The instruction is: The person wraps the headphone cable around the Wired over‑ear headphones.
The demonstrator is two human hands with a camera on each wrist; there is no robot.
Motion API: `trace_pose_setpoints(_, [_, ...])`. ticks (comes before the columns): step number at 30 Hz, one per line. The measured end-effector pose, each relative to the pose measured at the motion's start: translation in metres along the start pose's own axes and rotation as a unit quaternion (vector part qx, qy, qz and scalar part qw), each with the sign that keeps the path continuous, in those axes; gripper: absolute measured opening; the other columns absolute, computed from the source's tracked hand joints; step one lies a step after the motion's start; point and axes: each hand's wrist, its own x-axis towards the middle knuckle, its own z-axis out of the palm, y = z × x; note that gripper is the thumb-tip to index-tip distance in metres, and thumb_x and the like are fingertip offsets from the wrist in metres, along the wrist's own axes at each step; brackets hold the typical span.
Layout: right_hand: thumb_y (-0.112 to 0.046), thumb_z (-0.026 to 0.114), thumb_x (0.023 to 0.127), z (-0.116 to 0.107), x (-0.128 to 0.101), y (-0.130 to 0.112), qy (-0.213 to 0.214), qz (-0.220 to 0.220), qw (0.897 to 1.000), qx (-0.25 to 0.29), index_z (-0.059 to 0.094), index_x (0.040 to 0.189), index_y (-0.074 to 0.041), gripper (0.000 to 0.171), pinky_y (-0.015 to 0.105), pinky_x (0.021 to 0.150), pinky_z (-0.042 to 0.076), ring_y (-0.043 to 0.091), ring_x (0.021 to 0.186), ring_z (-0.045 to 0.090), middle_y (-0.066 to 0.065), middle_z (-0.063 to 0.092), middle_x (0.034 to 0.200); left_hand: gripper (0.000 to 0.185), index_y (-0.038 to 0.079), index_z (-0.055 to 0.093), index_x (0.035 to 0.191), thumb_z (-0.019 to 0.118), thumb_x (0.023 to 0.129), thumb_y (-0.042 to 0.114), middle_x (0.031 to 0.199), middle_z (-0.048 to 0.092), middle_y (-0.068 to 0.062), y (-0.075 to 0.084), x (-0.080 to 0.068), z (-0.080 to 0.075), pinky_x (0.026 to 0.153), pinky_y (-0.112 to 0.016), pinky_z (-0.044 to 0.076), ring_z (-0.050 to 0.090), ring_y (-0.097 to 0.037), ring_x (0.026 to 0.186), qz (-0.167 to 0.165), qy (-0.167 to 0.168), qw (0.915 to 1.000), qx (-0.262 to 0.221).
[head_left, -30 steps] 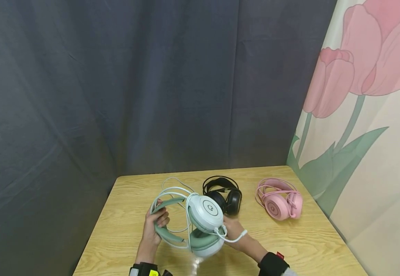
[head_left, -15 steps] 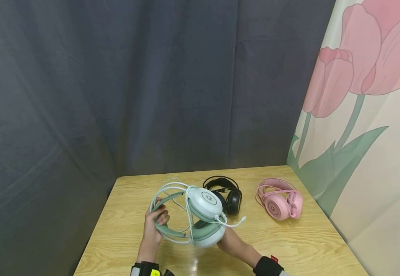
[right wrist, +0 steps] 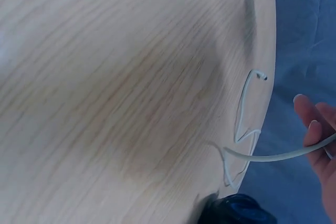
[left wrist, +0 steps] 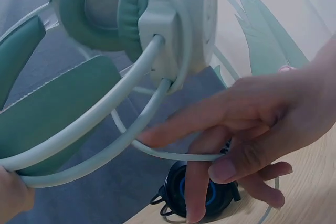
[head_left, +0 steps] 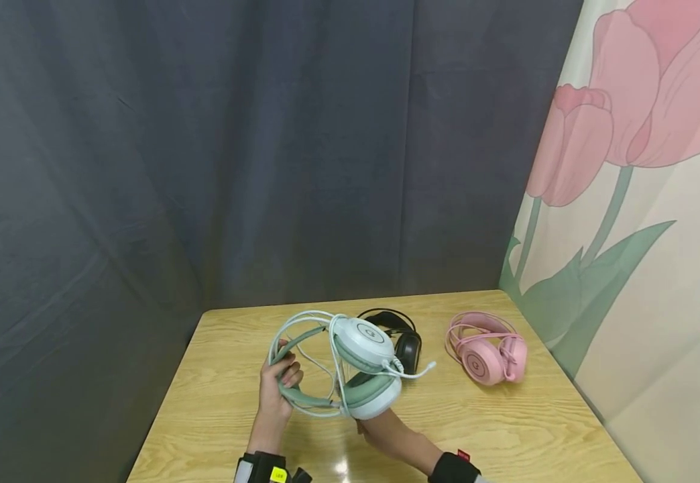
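My left hand [head_left: 277, 389] grips the padded headband of white and green headphones [head_left: 362, 339], held above the table with the ear cups to the right. A thin microphone boom sticks out from the upper cup. Below the lower cup is my right hand [head_left: 386, 429], its fingers mostly hidden there. In the left wrist view the right hand [left wrist: 262, 114] pinches the white cable [left wrist: 173, 156] between thumb and fingers, index finger extended. The right wrist view has that cable [right wrist: 283, 156] running from the fingers down to the table, where a loose length lies bent.
Black headphones [head_left: 409, 350] sit on the wooden table [head_left: 205, 402] just behind the held pair. Pink headphones [head_left: 484, 362], cable wound round them, lie farther right. A dark curtain [head_left: 314, 168] hangs behind, and a tulip-patterned cloth [head_left: 639, 302] borders the right side.
The white and green headphones have risen slightly and shifted a little right, now covering more of the black pair. My right hand has moved left and down, beneath the lower ear cup.
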Motion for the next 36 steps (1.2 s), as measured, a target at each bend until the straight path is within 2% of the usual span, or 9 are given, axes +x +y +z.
trace_pose_setpoints(3, [0.003,0.057,0.095,-0.004,0.004,-0.009,-0.044,0.029,0.998,0.025,0.050,0.130,-0.001,0.036,0.009,0.063,0.039,-0.004,0.066,0.044,-0.004,0.056,0.087,0.034,0.008,0.061,0.104,0.036,0.096,-0.013,0.074,0.048,0.001,-0.001,0.001,0.001,0.041,-0.013,0.028,0.021,-0.005,0.050,0.019,0.068,0.9969,0.034])
trace_pose_setpoints(5, [-0.007,0.053,0.101,-0.006,0.007,-0.014,-0.062,0.042,0.997,0.032,0.053,0.127,-0.003,0.026,0.008,0.058,0.039,-0.007,0.063,0.044,-0.004,0.060,0.086,0.030,0.005,0.058,0.108,0.039,0.095,-0.013,0.075,0.044,0.001,-0.001,0.002,0.001,0.041,-0.013,0.028,0.025,-0.004,0.048,0.033,0.109,0.9918,0.057])
trace_pose_setpoints(9, [-0.013,0.053,0.102,-0.009,0.010,-0.018,-0.068,0.047,0.996,0.022,0.058,0.117,-0.008,0.017,0.011,0.051,0.039,-0.006,0.061,0.047,-0.008,0.058,0.080,0.027,0.004,0.057,0.112,0.042,0.094,-0.012,0.075,0.041,0.001,0.000,0.003,-0.001,0.041,-0.014,0.027,0.028,-0.003,0.047,0.043,0.166,0.9808,0.093])
trace_pose_setpoints(13, [-0.013,0.059,0.099,-0.009,0.008,-0.015,-0.045,0.019,0.998,-0.029,0.060,0.121,-0.009,0.022,0.020,0.057,0.049,0.004,0.073,0.061,-0.006,0.063,0.090,0.027,0.004,0.058,0.111,0.043,0.095,-0.012,0.076,0.040,0.000,0.003,0.003,-0.004,0.041,-0.014,0.027,0.028,-0.004,0.046,0.048,0.199,0.9711,0.122])
trace_pose_setpoints(19, [-0.008,0.068,0.091,-0.016,0.006,-0.009,-0.029,-0.006,0.998,-0.047,0.061,0.128,-0.009,0.038,0.020,0.057,0.051,0.006,0.071,0.065,-0.005,0.068,0.088,0.026,0.003,0.058,0.114,0.044,0.096,-0.010,0.080,0.039,-0.002,0.011,0.002,-0.008,0.042,-0.014,0.028,0.028,-0.005,0.047,0.075,0.229,0.9570,0.162])
trace_pose_setpoints(22, [-0.008,0.067,0.092,-0.020,0.005,-0.007,-0.036,-0.008,0.998,-0.042,0.061,0.130,-0.009,0.039,0.020,0.059,0.053,0.007,0.075,0.068,-0.001,0.073,0.095,0.027,0.003,0.059,0.114,0.044,0.097,-0.009,0.082,0.039,-0.002,0.014,0.002,-0.010,0.042,-0.013,0.028,0.027,-0.004,0.048,0.084,0.240,0.9507,0.177])
trace_pose_setpoints(25, [-0.010,0.066,0.092,-0.025,0.004,-0.005,-0.044,-0.009,0.998,-0.047,0.063,0.130,-0.011,0.038,0.023,0.064,0.056,0.009,0.081,0.070,0.000,0.073,0.106,0.028,0.001,0.059,0.116,0.043,0.096,-0.010,0.083,0.039,-0.002,0.017,0.001,-0.015,0.042,-0.013,0.027,0.027,-0.004,0.048,0.090,0.246,0.9473,0.184])
trace_pose_setpoints(29, [-0.010,0.067,0.090,-0.029,0.002,-0.001,-0.060,-0.017,0.996,-0.066,0.063,0.130,-0.016,0.041,0.023,0.064,0.055,0.008,0.080,0.069,-0.003,0.071,0.111,0.029,0.001,0.057,0.118,0.042,0.096,-0.011,0.085,0.040,-0.003,0.021,-0.001,-0.022,0.042,-0.013,0.028,0.028,-0.004,0.048,0.088,0.247,0.9449,0.195])
trace_pose_setpoints(36, [-0.008,0.069,0.086,-0.041,0.001,0.004,-0.065,-0.024,0.995,-0.074,0.068,0.120,-0.016,0.035,0.017,0.051,0.045,0.002,0.062,0.058,-0.008,0.065,0.083,0.029,0.004,0.056,0.116,0.040,0.097,-0.010,0.085,0.041,-0.004,0.029,-0.006,-0.030,0.043,-0.013,0.027,0.028,-0.004,0.048,0.082,0.253,0.9378,0.223])
